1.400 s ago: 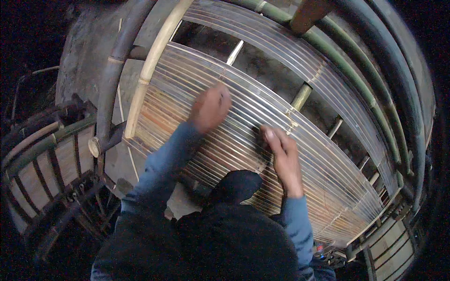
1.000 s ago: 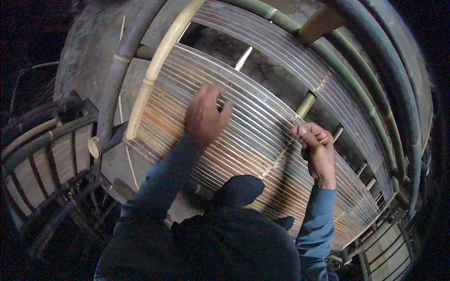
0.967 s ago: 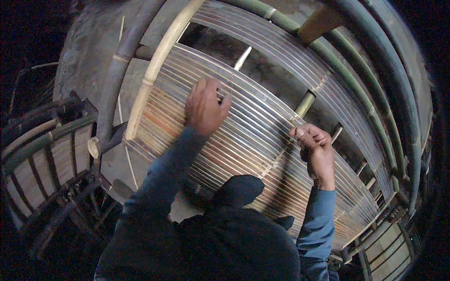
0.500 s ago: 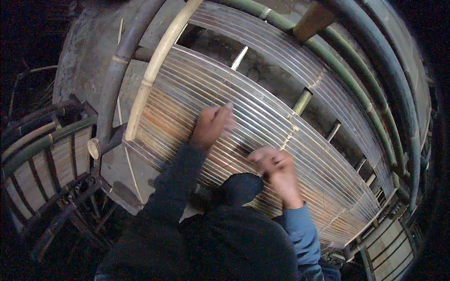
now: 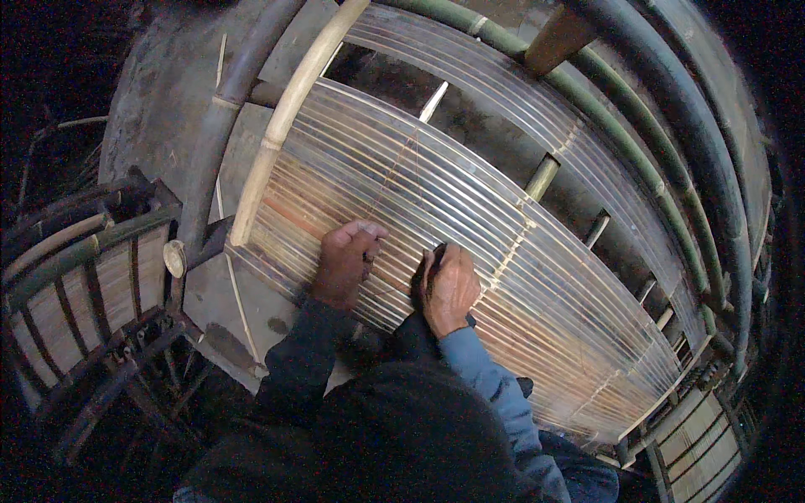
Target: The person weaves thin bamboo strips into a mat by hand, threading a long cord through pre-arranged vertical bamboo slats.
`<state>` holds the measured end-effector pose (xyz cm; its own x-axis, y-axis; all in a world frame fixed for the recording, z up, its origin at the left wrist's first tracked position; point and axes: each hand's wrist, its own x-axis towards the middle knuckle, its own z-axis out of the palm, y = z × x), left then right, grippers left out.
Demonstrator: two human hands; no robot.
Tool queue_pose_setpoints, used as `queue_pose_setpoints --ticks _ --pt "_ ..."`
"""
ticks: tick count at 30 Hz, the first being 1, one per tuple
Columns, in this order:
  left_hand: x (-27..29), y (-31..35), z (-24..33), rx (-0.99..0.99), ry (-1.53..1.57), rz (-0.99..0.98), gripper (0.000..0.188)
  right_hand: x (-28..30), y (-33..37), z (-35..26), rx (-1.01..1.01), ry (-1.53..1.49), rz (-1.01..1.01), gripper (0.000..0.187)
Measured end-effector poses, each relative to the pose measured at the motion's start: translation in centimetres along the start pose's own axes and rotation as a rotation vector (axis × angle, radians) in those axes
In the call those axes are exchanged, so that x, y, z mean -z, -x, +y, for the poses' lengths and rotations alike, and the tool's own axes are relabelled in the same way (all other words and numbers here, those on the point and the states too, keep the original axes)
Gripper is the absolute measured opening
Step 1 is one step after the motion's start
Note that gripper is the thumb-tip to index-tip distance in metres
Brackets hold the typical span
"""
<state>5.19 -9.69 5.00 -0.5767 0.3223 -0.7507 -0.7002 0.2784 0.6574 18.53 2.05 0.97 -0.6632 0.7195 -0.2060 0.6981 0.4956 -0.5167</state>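
Observation:
A bamboo slat panel (image 5: 470,197) lies in front of me, its pale, shiny strips running side by side. A thin reddish cord (image 5: 392,174) rises from near the panel's far edge, and its strands run down toward my two hands. My left hand (image 5: 345,260) is closed in a pinch above the slats, at the end of one strand. Close beside it on the right, my right hand (image 5: 453,287) is also closed, with its fingers curled and the other strand leading to it. The fingertips partly hide the cord ends.
A pale bamboo pole (image 5: 272,138) borders the panel's left end. Green bamboo rails (image 5: 616,142) curve along the far side, with a second slat strip (image 5: 511,109) before them. At the left stands a bamboo chair or bench (image 5: 92,277); a similar slatted piece (image 5: 700,444) is at lower right.
My left hand has come down and slightly left, nearer to me. My right hand has moved left and turned, its fingers now curled close to the left hand.

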Motion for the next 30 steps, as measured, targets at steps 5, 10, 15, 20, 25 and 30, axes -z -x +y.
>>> queue_pose_setpoints --ticks 5,10,15,20,25,30 --pt "0.3 -1.6 -3.3 -0.196 -0.309 0.099 0.023 -1.7 0.3 0.0 0.027 0.043 -0.029 0.017" --pt "-1.9 -1.5 -2.3 -0.112 -0.317 0.080 0.025 0.0 1.6 -0.5 0.046 -0.381 -0.188 0.017" --pt "-1.2 -3.9 -3.2 -0.230 -0.224 0.145 0.024 1.9 -0.4 -1.9 0.023 -0.455 -0.035 0.018" --pt "0.0 -2.9 -2.4 -0.314 -0.065 0.147 0.018 1.2 -10.7 -4.6 0.128 -0.196 0.170 0.025" --pt "-2.0 0.8 -3.8 -0.484 -0.529 -0.090 0.017 -2.0 -13.5 -6.9 0.073 0.115 0.103 0.024" --pt "-1.6 2.8 -4.3 -0.596 -0.874 -0.200 0.022 -3.8 -13.8 -8.1 0.144 0.271 0.080 0.011"
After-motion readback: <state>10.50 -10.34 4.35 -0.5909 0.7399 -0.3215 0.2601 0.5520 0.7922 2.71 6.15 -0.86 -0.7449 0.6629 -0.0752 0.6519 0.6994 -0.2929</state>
